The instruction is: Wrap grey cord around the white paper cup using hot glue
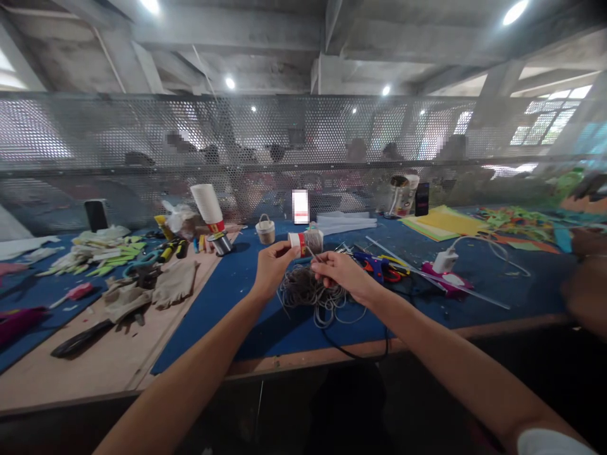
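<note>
A white and red paper cup, lying sideways, is held by my left hand with the fingers closed on it. Grey cord is wound around the cup's right part. Just to the right, my right hand pinches a strand of the same grey cord close to the cup. Beneath both hands a loose tangle of grey cord lies on the blue mat. A small cord-wrapped cup with a handle stands farther back.
A lit phone stands upright at the back. Scissors, a glue gun and a white charger lie on the right. Leftward are a tilted stack of paper cups, gloves and pliers. Another person's arm is at far right.
</note>
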The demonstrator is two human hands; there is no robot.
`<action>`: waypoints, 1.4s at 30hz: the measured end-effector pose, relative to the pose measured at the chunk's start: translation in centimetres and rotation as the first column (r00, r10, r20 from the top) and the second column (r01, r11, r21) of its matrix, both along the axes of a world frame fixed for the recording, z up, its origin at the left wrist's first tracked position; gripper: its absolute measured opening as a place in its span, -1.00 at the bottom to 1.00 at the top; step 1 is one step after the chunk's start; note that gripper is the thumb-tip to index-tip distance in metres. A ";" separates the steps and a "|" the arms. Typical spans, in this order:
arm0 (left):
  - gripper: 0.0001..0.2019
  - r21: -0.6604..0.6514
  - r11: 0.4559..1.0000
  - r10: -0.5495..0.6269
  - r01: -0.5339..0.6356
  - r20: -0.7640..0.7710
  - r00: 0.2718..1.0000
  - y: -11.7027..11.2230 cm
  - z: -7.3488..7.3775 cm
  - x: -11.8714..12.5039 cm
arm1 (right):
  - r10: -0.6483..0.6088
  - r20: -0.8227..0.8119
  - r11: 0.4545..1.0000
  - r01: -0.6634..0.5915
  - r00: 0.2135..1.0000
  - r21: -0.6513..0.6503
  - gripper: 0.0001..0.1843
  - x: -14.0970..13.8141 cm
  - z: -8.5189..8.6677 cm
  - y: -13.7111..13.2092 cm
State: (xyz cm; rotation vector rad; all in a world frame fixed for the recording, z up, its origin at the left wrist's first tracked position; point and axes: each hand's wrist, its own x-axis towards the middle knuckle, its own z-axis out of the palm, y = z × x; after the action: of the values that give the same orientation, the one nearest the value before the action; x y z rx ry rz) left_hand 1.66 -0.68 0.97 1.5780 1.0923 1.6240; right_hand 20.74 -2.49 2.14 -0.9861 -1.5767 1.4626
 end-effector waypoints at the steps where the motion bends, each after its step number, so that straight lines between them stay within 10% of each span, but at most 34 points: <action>1: -0.72 0.000 1.000 0.000 0.000 -0.010 1.000 -0.1 0.1 0.0 | -0.032 0.031 0.996 0.030 0.999 0.081 -0.84 0.1 -0.1 0.2; 10: -0.72 -0.011 0.999 -0.036 0.036 -0.025 0.999 0.0 -0.3 0.0 | -0.342 0.250 0.797 0.138 0.906 0.588 -0.82 1.5 0.8 1.2; 23: -0.71 -0.061 0.998 -0.023 0.024 0.006 1.000 -0.3 0.3 0.3 | -0.588 0.187 0.446 0.122 0.787 0.887 -0.83 1.8 1.5 1.6; 42: -0.76 -0.076 0.994 -0.086 0.084 -0.017 0.996 -1.1 0.9 0.9 | -0.532 0.093 0.401 0.154 0.841 0.903 -0.84 1.9 1.7 1.9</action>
State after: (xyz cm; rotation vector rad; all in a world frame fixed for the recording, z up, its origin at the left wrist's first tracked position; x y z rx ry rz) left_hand 2.56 -1.81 1.88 1.5739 1.0697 1.4967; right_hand 22.66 -0.64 3.82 -0.8689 -1.8844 0.0080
